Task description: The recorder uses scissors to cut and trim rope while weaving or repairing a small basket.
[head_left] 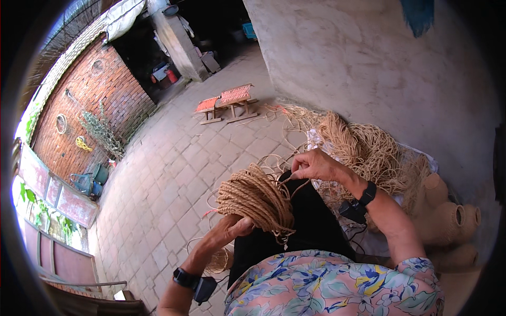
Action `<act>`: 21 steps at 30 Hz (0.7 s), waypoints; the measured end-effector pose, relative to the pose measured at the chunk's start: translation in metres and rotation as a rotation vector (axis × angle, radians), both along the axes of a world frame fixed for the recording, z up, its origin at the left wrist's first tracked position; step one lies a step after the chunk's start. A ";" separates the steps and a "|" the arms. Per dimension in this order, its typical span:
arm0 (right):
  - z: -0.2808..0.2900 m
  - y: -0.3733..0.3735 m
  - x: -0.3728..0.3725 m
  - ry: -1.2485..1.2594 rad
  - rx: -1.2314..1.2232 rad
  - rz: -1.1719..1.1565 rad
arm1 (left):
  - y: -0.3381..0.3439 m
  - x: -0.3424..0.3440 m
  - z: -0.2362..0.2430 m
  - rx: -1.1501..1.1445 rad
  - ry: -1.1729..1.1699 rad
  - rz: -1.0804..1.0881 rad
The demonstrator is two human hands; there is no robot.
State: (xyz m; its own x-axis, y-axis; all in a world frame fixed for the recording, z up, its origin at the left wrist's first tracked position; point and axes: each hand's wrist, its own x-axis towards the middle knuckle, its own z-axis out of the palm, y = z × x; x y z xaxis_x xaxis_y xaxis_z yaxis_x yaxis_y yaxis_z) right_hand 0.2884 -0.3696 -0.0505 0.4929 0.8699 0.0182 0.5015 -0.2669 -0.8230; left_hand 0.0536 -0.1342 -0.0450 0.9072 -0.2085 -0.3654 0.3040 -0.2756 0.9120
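Note:
A thick bundle of tan twisted rope (253,199) rests above my lap, its strands wound side by side. My left hand (238,226) is closed around its lower left side, thumb on top; the other fingers are hidden beneath. Just right of the bundle, my right hand (311,166) pinches a rope strand (287,180) between thumb and fingertips. That strand runs back to the bundle's right end. Loose rope curls behind the bundle toward the heap (363,152) by the wall.
Two low stools (236,95) with red woven seats stand ahead on the paved floor (174,174). Several tan rounded vessels (443,224) lie at the right beside the rope heap. A plastered wall (369,63) rises behind it; a brick wall (89,95) stands far left.

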 end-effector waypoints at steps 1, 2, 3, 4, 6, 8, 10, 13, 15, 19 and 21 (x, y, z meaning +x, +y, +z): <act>-0.009 -0.002 0.002 0.047 0.101 0.004 | -0.001 -0.009 0.010 0.015 -0.039 0.039; -0.016 -0.004 0.002 0.094 0.202 0.009 | 0.001 -0.015 0.017 0.017 -0.038 0.041; -0.017 -0.004 0.003 0.217 0.241 0.011 | 0.004 -0.020 0.023 0.098 -0.059 0.076; -0.021 -0.004 0.004 0.216 0.242 0.017 | 0.008 -0.024 0.027 0.178 -0.080 0.111; -0.030 -0.002 0.004 0.360 0.346 0.002 | 0.018 -0.033 0.032 0.108 -0.013 0.177; -0.032 -0.002 0.003 0.380 0.381 0.024 | 0.030 -0.036 0.035 0.029 -0.095 0.168; -0.027 -0.003 -0.002 0.416 0.260 0.025 | 0.029 -0.034 0.039 0.168 -0.093 0.214; -0.033 -0.001 -0.010 0.276 0.244 -0.015 | 0.018 -0.035 0.060 0.129 -0.310 0.411; -0.024 -0.007 -0.009 0.292 0.333 -0.088 | 0.020 -0.026 0.064 0.037 -0.444 0.405; 0.071 0.014 -0.059 0.350 0.342 0.156 | 0.009 -0.010 0.081 0.040 -0.519 0.396; 0.076 0.029 -0.075 0.259 0.283 0.265 | -0.013 0.008 0.089 -0.012 -0.537 0.318</act>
State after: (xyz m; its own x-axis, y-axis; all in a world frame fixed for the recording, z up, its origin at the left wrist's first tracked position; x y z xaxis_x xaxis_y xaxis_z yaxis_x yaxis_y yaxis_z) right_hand 0.2130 -0.3406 0.0257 0.2738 0.9450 0.1787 0.2907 0.0958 -0.9520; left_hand 0.0617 -0.1471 0.0438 0.9819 0.1012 0.1598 -0.1324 -0.2361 0.9627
